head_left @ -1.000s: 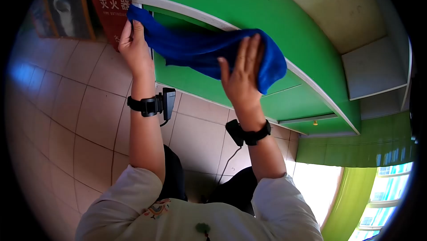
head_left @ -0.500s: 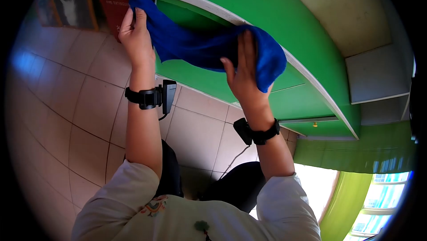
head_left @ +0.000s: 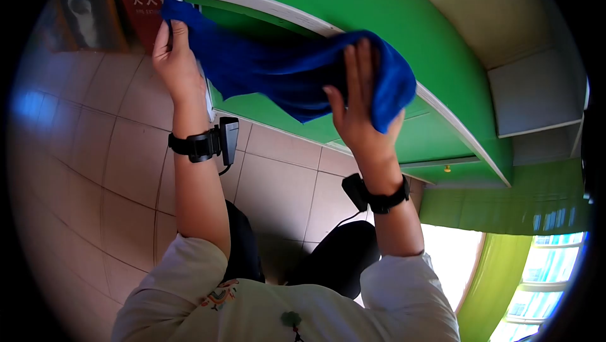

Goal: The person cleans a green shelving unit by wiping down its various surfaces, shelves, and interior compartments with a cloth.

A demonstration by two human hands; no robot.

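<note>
A blue cloth [head_left: 268, 64] hangs spread between my two hands in front of the green cabinet [head_left: 278, 110]. My left hand [head_left: 175, 64] pinches its left corner between thumb and fingers. At the other end my right hand [head_left: 366, 112] holds the cloth, which wraps over the fingertips and down the outer side of the hand. The right fingers are stretched upward, with the thumb apart. The cloth sags in folds between the hands, its lower edge dropping to a point near the middle.
The cabinet has a white-edged top [head_left: 271, 6] and a small yellow knob [head_left: 447, 168]. At upper left stands a red fire extinguisher box [head_left: 136, 11]. Light tiles [head_left: 271, 178] cover the floor. Black devices with cables are strapped to both wrists. A green curtain [head_left: 499, 266] hangs at lower right.
My left hand has shifted left and slightly down, and my right hand a little to the right. The cloth is now spread wider, its middle hanging lower.
</note>
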